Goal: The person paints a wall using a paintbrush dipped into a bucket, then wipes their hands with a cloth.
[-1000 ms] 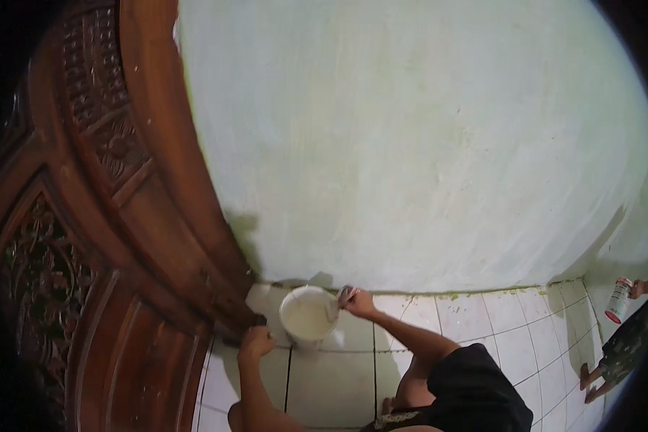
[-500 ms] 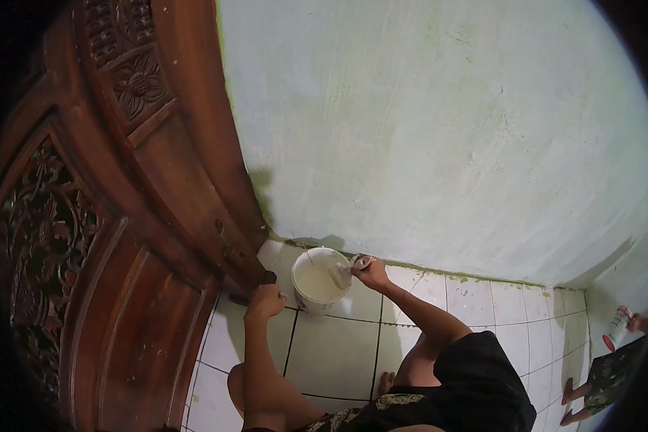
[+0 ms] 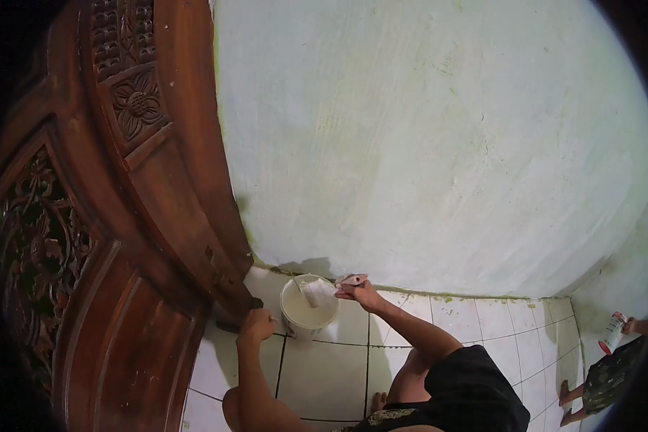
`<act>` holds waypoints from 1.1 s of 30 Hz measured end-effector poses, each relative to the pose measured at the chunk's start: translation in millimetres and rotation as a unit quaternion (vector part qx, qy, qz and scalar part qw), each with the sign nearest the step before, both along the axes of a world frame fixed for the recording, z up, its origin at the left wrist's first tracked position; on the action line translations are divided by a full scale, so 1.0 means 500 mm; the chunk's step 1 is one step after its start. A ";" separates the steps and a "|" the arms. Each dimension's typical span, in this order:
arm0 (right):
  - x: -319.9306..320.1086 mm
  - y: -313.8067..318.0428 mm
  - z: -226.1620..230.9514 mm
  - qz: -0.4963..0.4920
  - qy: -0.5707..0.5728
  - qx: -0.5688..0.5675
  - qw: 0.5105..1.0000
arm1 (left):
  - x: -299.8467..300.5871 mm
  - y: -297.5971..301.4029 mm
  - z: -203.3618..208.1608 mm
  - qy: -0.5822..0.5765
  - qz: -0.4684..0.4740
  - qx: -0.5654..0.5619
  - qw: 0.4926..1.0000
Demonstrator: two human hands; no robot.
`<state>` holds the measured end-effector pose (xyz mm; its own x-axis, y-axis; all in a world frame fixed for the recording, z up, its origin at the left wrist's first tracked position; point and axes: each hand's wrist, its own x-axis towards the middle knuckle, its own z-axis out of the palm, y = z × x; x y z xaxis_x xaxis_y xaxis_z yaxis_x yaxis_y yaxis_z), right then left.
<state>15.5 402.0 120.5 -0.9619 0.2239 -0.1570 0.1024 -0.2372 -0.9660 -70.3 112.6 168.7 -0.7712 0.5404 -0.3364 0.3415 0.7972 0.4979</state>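
A white bucket point(image 3: 301, 330) of whitish paint stands on the floor by the foot of the wall. My right hand point(image 3: 363, 295) is closed round the handle of a wide paintbrush point(image 3: 318, 292). Its white-coated bristles point left over the bucket's mouth, near the far rim; whether they touch the paint I cannot tell. Left of the bucket, my left hand point(image 3: 256, 326) is closed beside the foot of the wooden door frame. A small pale tip shows at its fingers, too small to name.
A carved dark wooden door frame point(image 3: 194, 187) rises on the left. The patchily painted pale wall point(image 3: 425, 158) meets white floor tiles point(image 3: 324, 378). At the far right, another person's hand point(image 3: 633, 326) holds a white and red container point(image 3: 613, 333).
The view has tilted up, so the bucket and hands sit lower. The paintbrush has shifted left over the bucket, and its bristles show more broadly. My left hand stays by the door frame.
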 end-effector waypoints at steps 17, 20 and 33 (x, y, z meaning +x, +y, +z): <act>0.021 0.216 0.711 -0.127 0.414 0.186 0.882 | -0.006 0.017 -0.019 -0.015 -0.011 -0.036 0.999; 0.051 0.172 0.847 -0.266 0.441 0.453 0.727 | -0.024 0.016 -0.070 0.019 -0.042 -0.017 0.999; -0.051 0.196 0.829 -0.166 0.313 0.868 0.349 | -0.004 0.028 -0.045 0.006 -0.038 -0.043 0.998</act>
